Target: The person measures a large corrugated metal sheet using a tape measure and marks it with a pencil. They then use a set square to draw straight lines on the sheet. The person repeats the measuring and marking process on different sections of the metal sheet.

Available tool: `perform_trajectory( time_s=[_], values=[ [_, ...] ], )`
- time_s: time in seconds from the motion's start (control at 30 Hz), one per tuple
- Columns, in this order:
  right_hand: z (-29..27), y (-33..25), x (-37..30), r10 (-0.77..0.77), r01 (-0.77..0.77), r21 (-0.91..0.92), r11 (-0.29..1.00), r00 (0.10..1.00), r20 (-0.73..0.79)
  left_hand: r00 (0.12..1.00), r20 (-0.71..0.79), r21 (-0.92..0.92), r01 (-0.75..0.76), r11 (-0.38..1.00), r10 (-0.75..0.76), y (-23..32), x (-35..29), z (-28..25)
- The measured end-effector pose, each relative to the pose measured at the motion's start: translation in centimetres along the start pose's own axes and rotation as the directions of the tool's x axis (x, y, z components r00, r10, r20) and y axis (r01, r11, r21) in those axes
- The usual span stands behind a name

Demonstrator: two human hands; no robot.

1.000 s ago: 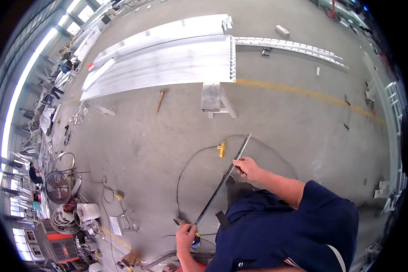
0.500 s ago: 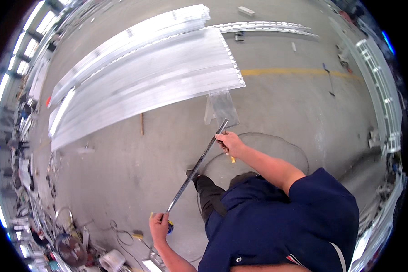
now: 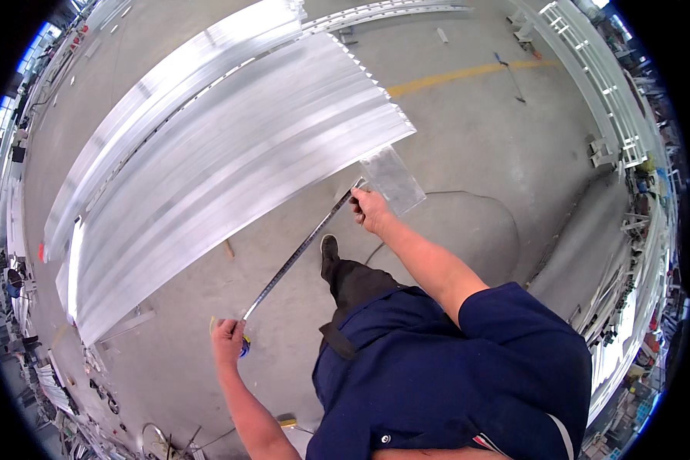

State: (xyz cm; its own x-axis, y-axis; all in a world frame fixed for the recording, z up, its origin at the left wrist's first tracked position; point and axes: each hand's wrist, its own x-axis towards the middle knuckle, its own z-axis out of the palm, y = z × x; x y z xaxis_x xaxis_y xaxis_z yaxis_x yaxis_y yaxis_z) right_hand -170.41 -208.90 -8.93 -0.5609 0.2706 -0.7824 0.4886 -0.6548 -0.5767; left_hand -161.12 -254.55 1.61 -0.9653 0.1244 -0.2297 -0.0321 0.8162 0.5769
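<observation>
A long, narrow metal bar (image 3: pixel 295 254), dark along its face with silvery edges, slants between my two hands. My right hand (image 3: pixel 369 208) is closed round its upper end, close to the panels. My left hand (image 3: pixel 226 340) grips the lower end, fingers pinched together. A small blue case (image 3: pixel 244 347), which looks like a tape measure, shows beside that hand, mostly hidden by it. A bit of yellow sticks out on its other side. Ahead lies a broad stack of silvery ribbed metal panels (image 3: pixel 230 146); the bar's upper tip is just short of its near edge.
A flat grey metal piece (image 3: pixel 393 180) juts from beneath the panels' near right corner. A dark cable (image 3: pixel 506 215) curves over the floor at right. Long white frames (image 3: pixel 602 84) stand along the right side. A yellow line (image 3: pixel 468 75) crosses the floor beyond.
My view has turned and come nearer the panels. Both hands, still holding the bar, have moved forward and left; its upper end is now closer to the panels' edge. One foot has stepped forward.
</observation>
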Motion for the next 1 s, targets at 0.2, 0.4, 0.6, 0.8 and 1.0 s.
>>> perform_trajectory(
  time_s=[0.2,0.4,0.6,0.8,1.0],
  values=[
    [5.5,4.0,5.4,0.054,-0.052,0.071,0.996,0.998,-0.024,0.985,0.074,0.190,0.140,0.972,-0.156,-6.6,7.0,-4.4],
    [12.9,6.5,6.3,0.185,-0.186,-0.030,0.982,0.983,-0.014,0.948,-0.062,0.365,0.312,0.877,-0.311,-13.7,12.0,-7.3],
    [12.9,7.3,8.4,0.156,-0.158,-0.023,0.987,0.985,-0.068,0.942,-0.010,0.456,0.303,0.837,-0.336,-13.5,18.2,-6.5],
    [14.1,8.3,8.0,0.149,-0.155,-0.041,0.987,0.981,-0.128,0.953,0.115,0.429,0.206,0.879,-0.280,-14.8,23.1,-5.3],
    [17.7,9.3,6.5,0.114,-0.131,-0.066,0.989,0.969,-0.218,0.933,0.192,0.369,0.220,0.903,-0.305,-15.4,26.1,-3.4]
  ],
)
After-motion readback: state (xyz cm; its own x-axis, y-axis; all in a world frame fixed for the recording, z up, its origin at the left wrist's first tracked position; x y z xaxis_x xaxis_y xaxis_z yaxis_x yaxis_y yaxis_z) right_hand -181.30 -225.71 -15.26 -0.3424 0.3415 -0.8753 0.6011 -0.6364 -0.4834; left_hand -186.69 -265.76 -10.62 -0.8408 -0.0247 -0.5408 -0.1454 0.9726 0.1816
